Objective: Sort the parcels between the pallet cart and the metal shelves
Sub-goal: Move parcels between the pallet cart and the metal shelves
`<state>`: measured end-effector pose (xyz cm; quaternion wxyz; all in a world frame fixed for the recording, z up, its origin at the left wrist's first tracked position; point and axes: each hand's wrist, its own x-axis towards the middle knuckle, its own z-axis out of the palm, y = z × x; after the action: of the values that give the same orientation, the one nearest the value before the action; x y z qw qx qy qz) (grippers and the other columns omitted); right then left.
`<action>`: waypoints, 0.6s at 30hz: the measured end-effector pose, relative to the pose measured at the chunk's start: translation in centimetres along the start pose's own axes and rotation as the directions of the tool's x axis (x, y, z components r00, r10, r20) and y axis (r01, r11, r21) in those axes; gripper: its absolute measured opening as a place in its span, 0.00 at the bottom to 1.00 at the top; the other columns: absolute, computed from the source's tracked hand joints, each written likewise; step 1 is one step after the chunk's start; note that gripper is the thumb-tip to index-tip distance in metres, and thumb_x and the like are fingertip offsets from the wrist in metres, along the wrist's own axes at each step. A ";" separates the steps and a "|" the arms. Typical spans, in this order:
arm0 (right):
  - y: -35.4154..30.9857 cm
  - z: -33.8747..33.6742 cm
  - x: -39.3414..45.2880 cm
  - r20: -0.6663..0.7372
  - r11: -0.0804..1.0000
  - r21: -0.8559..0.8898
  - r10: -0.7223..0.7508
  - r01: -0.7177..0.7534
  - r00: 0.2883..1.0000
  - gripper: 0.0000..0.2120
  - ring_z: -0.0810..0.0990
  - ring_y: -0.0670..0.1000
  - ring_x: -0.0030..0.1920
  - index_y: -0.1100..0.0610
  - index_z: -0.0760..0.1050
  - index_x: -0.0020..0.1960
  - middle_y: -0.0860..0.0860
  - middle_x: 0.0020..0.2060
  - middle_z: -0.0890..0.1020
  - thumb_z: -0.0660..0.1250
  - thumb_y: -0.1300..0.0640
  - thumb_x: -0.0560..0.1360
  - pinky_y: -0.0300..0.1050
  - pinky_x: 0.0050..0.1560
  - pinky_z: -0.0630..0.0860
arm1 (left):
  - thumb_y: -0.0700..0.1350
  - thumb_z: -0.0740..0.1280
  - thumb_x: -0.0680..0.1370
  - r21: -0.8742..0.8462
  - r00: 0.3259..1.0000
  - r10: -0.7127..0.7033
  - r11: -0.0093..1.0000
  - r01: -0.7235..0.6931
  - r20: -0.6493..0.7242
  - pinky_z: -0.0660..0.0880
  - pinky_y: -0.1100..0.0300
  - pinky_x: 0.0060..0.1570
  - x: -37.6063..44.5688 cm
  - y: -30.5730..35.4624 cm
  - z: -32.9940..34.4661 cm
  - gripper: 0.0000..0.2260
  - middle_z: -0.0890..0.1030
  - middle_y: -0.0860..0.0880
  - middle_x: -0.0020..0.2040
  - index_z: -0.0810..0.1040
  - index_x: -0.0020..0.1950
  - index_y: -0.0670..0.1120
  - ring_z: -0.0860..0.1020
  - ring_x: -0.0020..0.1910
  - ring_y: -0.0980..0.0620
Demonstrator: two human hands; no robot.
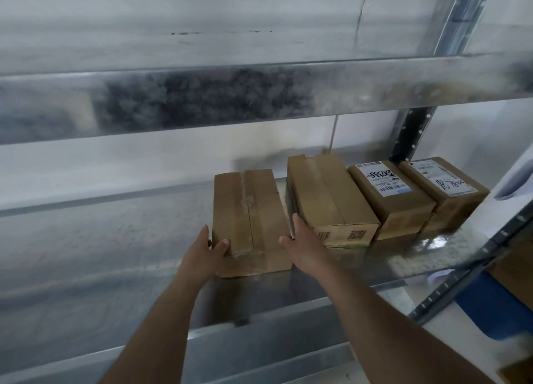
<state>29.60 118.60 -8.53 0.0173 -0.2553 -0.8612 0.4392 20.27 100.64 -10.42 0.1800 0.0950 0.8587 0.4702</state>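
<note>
Placement looks like the step in hand: the plain brown taped cardboard parcel (251, 222) sits on the galvanised metal shelf (115, 239). The left hand (206, 246) grips its near left corner at seven o'clock, thumb on top. The right hand (301, 236), fingers straight, presses its right side at three o'clock. Next, I judge, it needs sliding against the neighbouring brown taped box (328, 196) at two o'clock, before both hands let go.

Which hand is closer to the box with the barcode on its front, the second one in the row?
The right hand. It lies in the gap beside that barcode box, along the taped box's right side. The left hand grips the taped box's far left corner.
</note>
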 end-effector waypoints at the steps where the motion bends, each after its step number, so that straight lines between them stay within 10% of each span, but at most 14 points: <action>1: 0.2 0.0 -0.1 0.043 0.999 0.040 0.014 -0.016 0.999 0.29 0.66 0.55 0.70 0.54 0.49 0.77 0.55 0.74 0.62 0.58 0.55 0.80 0.44 0.58 0.64 | 0.49 0.63 0.79 -0.064 0.999 -0.015 0.998 0.018 0.037 0.73 0.45 0.58 -0.2 -0.1 -0.2 0.26 0.74 0.47 0.61 0.58 0.74 0.46 0.75 0.56 0.45; 8: 2.1 -0.1 -2.2 0.187 0.995 0.103 -0.024 0.004 0.982 0.36 0.55 0.52 0.75 0.41 0.38 0.76 0.46 0.77 0.51 0.59 0.54 0.80 0.51 0.70 0.57 | 0.42 0.64 0.79 -0.208 0.989 0.107 0.974 -0.085 0.100 0.72 0.44 0.62 -3.2 -1.7 -0.5 0.28 0.74 0.48 0.63 0.57 0.73 0.61 0.74 0.60 0.46; 14: 3.1 0.2 -4.4 0.154 0.993 0.095 -0.082 0.068 0.985 0.36 0.68 0.40 0.53 0.41 0.38 0.76 0.46 0.76 0.57 0.58 0.58 0.81 0.29 0.37 0.65 | 0.38 0.65 0.77 -0.247 0.986 0.168 0.956 -0.157 0.022 0.71 0.43 0.62 -6.1 -2.6 0.1 0.33 0.72 0.50 0.67 0.56 0.75 0.62 0.74 0.62 0.47; 18: 4.1 0.1 -6.7 0.138 0.987 0.143 -0.096 0.076 0.986 0.36 0.70 0.37 0.52 0.43 0.38 0.77 0.47 0.75 0.61 0.59 0.59 0.81 0.22 0.32 0.67 | 0.39 0.66 0.77 -0.247 0.979 0.200 0.951 -0.183 0.042 0.73 0.50 0.61 -8.1 -3.5 0.5 0.33 0.73 0.52 0.66 0.56 0.74 0.64 0.75 0.61 0.50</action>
<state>37.09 117.47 -10.40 -0.0088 -0.1835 -0.8381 0.5137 27.95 96.43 -11.81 0.1724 0.1709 0.7753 0.5831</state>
